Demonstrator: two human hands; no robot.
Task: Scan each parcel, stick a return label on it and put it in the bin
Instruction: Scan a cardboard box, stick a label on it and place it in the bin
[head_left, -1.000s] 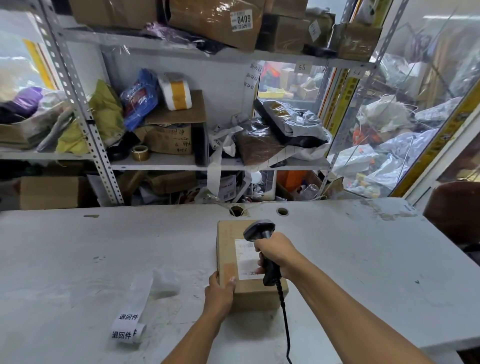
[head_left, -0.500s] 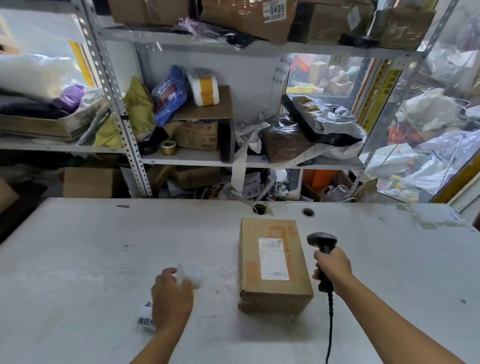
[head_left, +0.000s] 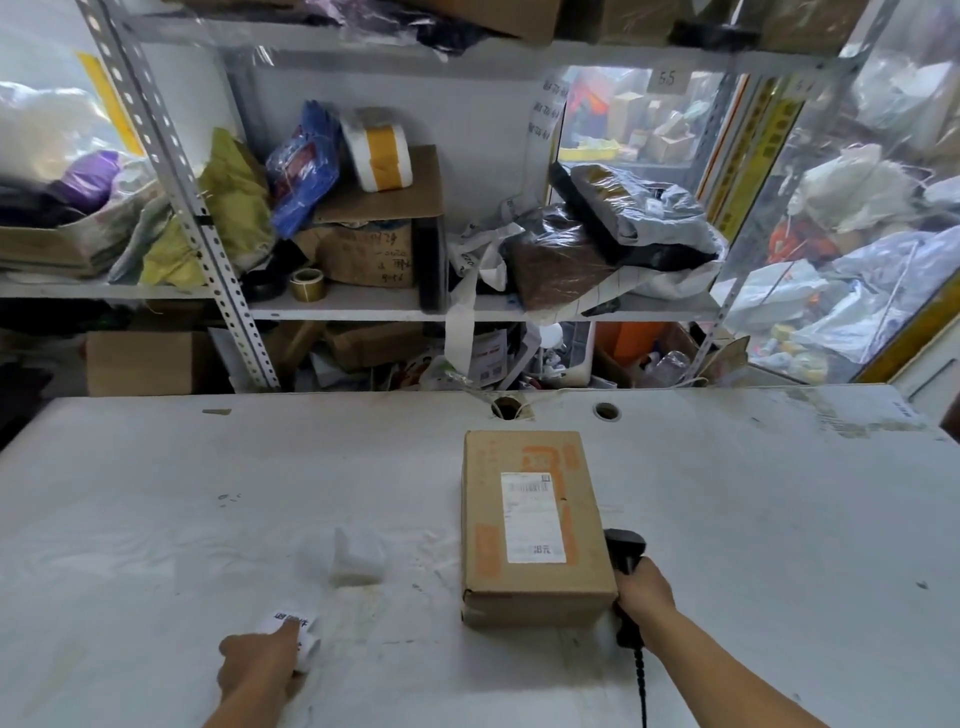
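Scanner (head_left: 625, 558) handle hidden in right hand (head_left: 644, 595)

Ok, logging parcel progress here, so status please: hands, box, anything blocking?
Left hand on return-label strip. Right hand grips scanner beside box. Box flat on table, no return label yet. Nothing blocking.

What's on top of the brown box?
A white shipping label with a barcode lies flat on the brown box, over orange print. No return label is on it yet. What is inside cannot be seen, since the box is closed.
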